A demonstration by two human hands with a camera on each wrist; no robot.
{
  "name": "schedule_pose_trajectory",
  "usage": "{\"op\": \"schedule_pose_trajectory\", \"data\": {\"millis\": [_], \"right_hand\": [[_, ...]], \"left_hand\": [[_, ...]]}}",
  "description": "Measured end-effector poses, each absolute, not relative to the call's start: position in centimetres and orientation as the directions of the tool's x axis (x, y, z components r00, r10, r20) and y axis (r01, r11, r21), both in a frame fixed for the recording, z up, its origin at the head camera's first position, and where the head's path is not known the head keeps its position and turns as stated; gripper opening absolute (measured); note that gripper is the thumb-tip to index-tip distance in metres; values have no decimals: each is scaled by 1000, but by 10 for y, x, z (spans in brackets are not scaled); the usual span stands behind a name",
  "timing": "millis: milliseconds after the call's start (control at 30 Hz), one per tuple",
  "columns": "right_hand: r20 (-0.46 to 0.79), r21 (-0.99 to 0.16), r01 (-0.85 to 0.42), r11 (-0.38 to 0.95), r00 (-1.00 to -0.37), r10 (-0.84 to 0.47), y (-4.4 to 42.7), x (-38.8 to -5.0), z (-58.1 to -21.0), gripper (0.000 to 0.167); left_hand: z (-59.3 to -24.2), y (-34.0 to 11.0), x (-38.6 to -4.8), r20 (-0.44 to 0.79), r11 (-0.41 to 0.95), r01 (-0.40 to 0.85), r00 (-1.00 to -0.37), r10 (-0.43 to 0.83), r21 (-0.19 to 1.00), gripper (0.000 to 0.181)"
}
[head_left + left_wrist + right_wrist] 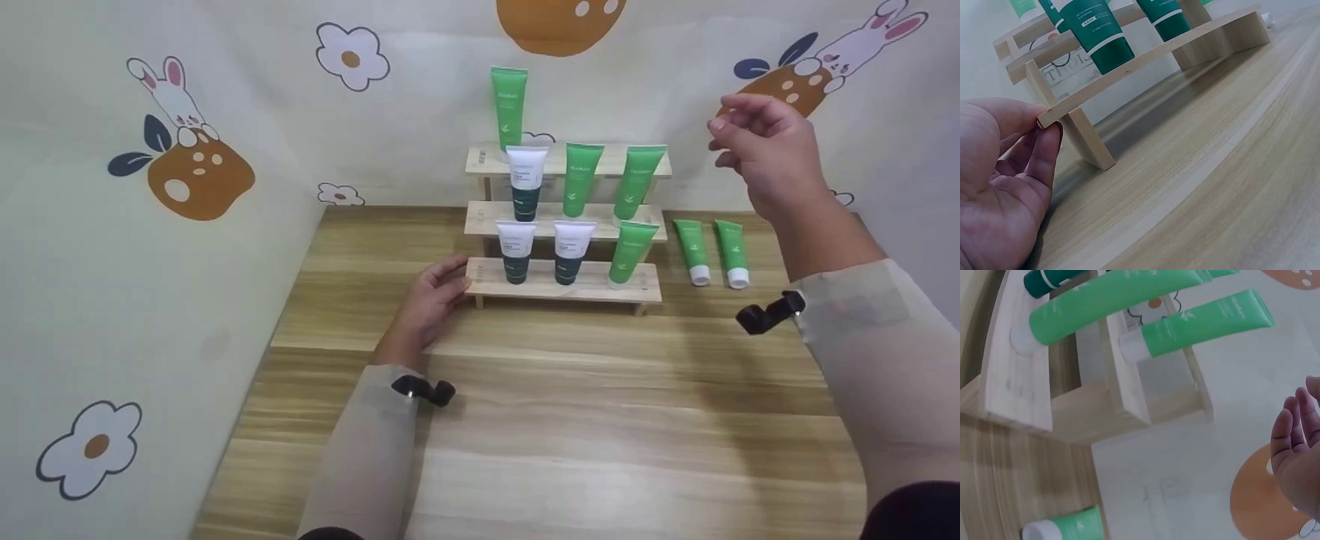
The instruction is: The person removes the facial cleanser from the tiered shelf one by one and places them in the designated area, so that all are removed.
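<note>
A three-tier wooden rack (562, 291) stands against the back wall with tubes upright on its tiers. My left hand (435, 300) holds the left end of its lowest tier, thumb above and fingers below, as the left wrist view shows. On the bottom tier are two white-and-dark-green tubes (517, 251) and a green tube (632, 253). The middle tier bears one more white-and-dark-green tube (526, 182) and two green tubes (582, 180). A single green tube (510, 107) is on the top tier's left. Raised right of the rack, my right hand (772, 154) has loosely bent fingers, holding nothing.
Two green tubes with white caps (693, 251) are on the wooden table (585, 420) just right of the rack. Behind and at the left is a wall covering (255, 97) printed with rabbits and flowers.
</note>
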State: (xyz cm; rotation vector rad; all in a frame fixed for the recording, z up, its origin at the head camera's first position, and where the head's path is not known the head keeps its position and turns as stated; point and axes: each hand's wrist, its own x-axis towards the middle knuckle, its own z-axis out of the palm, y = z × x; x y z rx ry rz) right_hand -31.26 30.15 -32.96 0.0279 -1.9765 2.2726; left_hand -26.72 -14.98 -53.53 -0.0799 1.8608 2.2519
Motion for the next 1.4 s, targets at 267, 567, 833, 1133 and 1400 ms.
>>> {"op": "schedule_pose_trajectory", "data": {"millis": [267, 567, 833, 1133, 1400], "right_hand": [[131, -986, -133, -103, -991, 25, 277, -324, -310, 53], [144, -986, -140, -87, -989, -39, 244, -337, -287, 54], [153, -987, -146, -74, -983, -101, 210, -345, -275, 47], [117, -992, -124, 29, -980, -160, 183, -352, -268, 47], [105, -989, -125, 76, -969, -222, 153, -360, -269, 39]], "left_hand": [[-536, -151, -267, -178, -193, -204, -974, 142, 960, 55], [-538, -151, -268, -168, -197, -197, -974, 154, 960, 55], [-537, -151, -268, -184, -183, -205, -975, 126, 962, 51], [-535, -151, -268, -179, -177, -200, -976, 127, 964, 52], [-536, -151, -268, -176, -169, -197, -976, 131, 966, 55]]}}
